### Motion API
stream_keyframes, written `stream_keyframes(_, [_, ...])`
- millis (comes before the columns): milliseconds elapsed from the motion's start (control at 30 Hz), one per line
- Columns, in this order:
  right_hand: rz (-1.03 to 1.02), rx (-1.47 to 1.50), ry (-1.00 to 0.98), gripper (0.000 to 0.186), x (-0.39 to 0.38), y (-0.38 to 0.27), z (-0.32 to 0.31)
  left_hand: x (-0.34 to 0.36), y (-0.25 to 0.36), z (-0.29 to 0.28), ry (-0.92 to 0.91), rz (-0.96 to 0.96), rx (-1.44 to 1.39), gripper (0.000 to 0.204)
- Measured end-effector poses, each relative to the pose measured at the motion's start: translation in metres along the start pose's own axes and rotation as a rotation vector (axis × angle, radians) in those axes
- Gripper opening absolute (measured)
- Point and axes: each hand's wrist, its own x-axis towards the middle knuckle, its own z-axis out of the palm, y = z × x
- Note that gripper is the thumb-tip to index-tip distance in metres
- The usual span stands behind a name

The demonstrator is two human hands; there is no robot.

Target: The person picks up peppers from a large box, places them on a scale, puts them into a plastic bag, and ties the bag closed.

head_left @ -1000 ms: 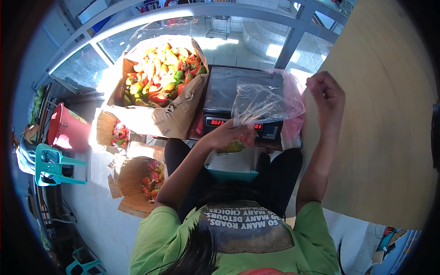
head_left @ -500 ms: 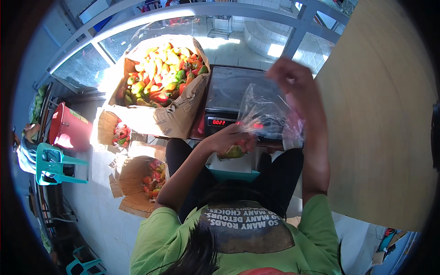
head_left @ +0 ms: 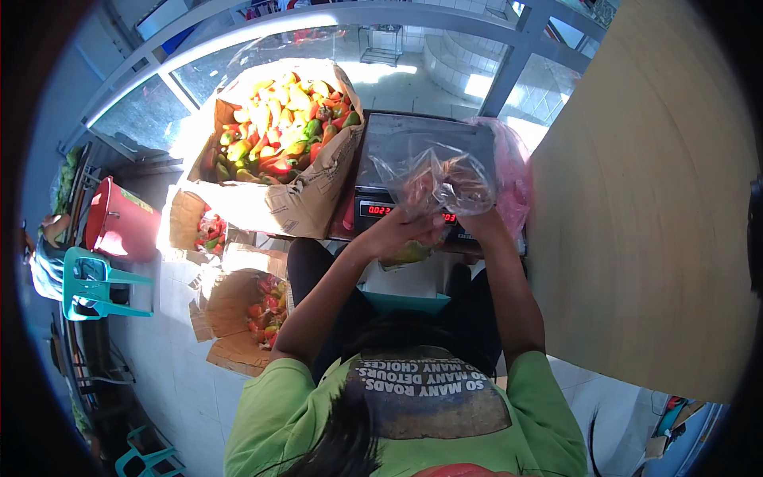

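Note:
A clear plastic bag (head_left: 461,199) is between my hands, in front of the scale. My left hand (head_left: 404,230) is closed round its gathered neck, and the bag's lower part, with green and reddish peppers (head_left: 408,254) in it, hangs below my fingers. My right hand (head_left: 455,176) is at the loose upper part of the bag, its bent fingers showing through the film. The black weighing scale (head_left: 389,151), with its red lit display, lies just beyond both hands. No other thing shows in either hand.
A large carton (head_left: 274,208) of red, yellow and green peppers stands left of the scale. Two smaller cartons (head_left: 230,298) with peppers sit on the floor. Pink plastic bags (head_left: 513,171) hang at the scale's right, beside a wooden panel (head_left: 644,215). A red bin (head_left: 123,222) and green chair (head_left: 91,282) stand left.
My right hand has come down from above the scale to the bag's upper part. That part now bunches over my right fingers. My left hand keeps its hold, nearly in place.

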Motion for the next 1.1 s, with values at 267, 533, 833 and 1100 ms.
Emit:
stream_keyframes(267, [0.145,0.758,0.006,0.023,0.025,-0.020,0.008,0.003,-0.009,-0.012,0.064,0.162,0.195,0.020])
stream_keyframes(533, [-0.055,0.393,0.453,0.023,0.026,-0.047,-0.037,0.006,-0.019,-0.018,0.007,0.163,0.073,0.024])
stream_keyframes(833, [-0.459,-1.152,-0.156,0.039,0.000,-0.069,0.015,0.005,-0.022,-0.021,0.140,0.128,0.392,0.017])
stream_keyframes(1100, [0.128,-0.530,-0.129,0.016,-0.013,-0.044,0.002,-0.007,-0.001,-0.020,0.272,0.522,1.158,0.026])
